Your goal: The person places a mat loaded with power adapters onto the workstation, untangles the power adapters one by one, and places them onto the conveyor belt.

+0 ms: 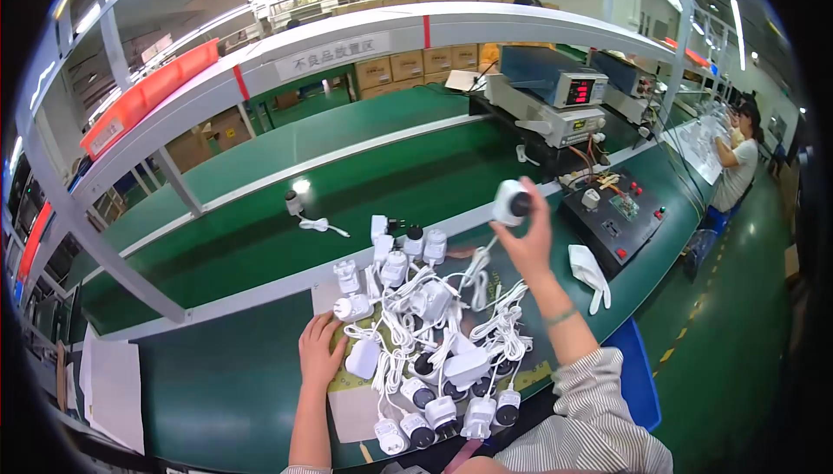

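My right hand is raised over the bench, its fingers closed on a white power adapter with a black end. A bundled white cord hangs below that adapter. On the left, my left hand rests at the edge of a pile of white power adapters with coiled cords. Its fingers are apart, close to or touching an adapter on the pile's left side; contact is hard to make out. Several adapters with black ends lie toward my body.
A lone adapter with its cord lies on the green bench behind the pile. At right are a black test box, a white glove and stacked meters. A blue bin stands below the edge. Another person sits farther right.
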`<state>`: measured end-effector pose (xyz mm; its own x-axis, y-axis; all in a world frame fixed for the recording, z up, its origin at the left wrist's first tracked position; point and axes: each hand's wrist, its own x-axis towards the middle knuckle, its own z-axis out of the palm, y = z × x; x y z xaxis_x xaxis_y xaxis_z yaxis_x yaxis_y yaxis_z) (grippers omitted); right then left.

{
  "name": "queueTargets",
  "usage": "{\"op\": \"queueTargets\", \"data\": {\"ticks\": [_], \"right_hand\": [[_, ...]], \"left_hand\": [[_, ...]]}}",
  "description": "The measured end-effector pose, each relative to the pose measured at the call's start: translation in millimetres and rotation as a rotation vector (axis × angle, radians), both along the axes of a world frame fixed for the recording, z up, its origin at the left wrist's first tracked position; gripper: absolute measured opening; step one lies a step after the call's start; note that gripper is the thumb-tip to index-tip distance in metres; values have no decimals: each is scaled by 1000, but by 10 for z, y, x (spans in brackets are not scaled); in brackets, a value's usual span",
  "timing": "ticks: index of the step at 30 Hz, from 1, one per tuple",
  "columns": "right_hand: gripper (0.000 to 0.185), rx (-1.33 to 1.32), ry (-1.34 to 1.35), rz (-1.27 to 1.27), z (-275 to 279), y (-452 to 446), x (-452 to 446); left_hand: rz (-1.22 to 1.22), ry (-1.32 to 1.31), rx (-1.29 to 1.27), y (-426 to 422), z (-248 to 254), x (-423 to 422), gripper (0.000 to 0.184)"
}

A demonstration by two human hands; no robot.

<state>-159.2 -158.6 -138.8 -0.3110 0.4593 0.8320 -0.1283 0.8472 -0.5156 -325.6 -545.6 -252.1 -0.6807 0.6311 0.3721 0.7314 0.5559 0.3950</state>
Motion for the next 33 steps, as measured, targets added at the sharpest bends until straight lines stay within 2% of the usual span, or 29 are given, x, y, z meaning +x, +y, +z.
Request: {"op": "queueTargets", "data": {"ticks": [2, 4, 6, 7, 9, 10, 11, 13, 14, 16, 18, 20, 22, 23, 24, 26, 28, 29, 31, 32, 33], "right_hand": [[92, 34, 180, 72, 122, -192, 227], [95, 147, 299, 161, 143, -342, 395], [96, 273, 339, 183, 304, -643, 515], [87, 362, 338, 210, 415, -813, 558], [68, 520, 296, 308, 534, -1086, 580], [57, 591, 251, 381, 564, -1192, 586], [34, 618, 178, 391, 602, -1385, 594], [26, 860, 1, 427, 734, -1665, 579], [36, 913, -48, 462, 737, -1778, 558], [41, 649, -101, 619, 674, -1953, 563], [46, 687, -200, 603, 661, -1861, 618], [54, 625, -147, 587, 512, -1626, 588], [64, 471, -175, 543, 181, -1250, 522], [55, 199, -213, 572, 29, -1096, 495], [51, 43, -257, 549, 5, -989, 473], [45, -365, -262, 460, -473, -560, 387], [40, -422, -283, 383, -1145, 22, 367], [38, -379, -322, 369, -1249, 20, 442], [35, -299, -452, 330, -1400, 132, 654], [35, -266, -545, 299, -1473, 195, 717], [34, -289, -514, 306, -1445, 187, 738]], "left_hand": [[-29, 32, 9, -6, -40, -67, 39], [-71, 34, 170, -4, 24, -39, 38], [-11, 164, 212, -14, 177, 70, 40], [-38, 86, 335, 29, 324, 203, 39], [-196, -116, 435, 90, 816, 631, 45], [-433, -228, 581, 155, 971, 816, 60], [-730, -286, 665, 214, 946, 906, 81], [-872, -350, 802, 230, 1079, 1347, 87], [-943, -377, 868, 207, 1143, 1489, 89], [-763, -460, 699, 108, 1208, 1478, 92], [-599, -492, 625, -16, 1273, 1412, 89], [-427, -505, 780, -175, 1343, 1231, 82], [-363, -697, 1016, -413, 1505, 1015, 72], [-255, -633, 991, -523, 1635, 936, 69], [-141, -566, 965, -632, 1781, 855, 67], [35, -162, 762, -755, 1736, 498, 81], [147, -299, 750, -848, 1504, 209, 92], [197, -108, 620, -998, 1023, -176, 94], [348, -330, 483, -1096, 660, -296, 82], [394, -244, 398, -1123, 416, -359, 77], [467, -403, 349, -1095, 400, -300, 69]]}}
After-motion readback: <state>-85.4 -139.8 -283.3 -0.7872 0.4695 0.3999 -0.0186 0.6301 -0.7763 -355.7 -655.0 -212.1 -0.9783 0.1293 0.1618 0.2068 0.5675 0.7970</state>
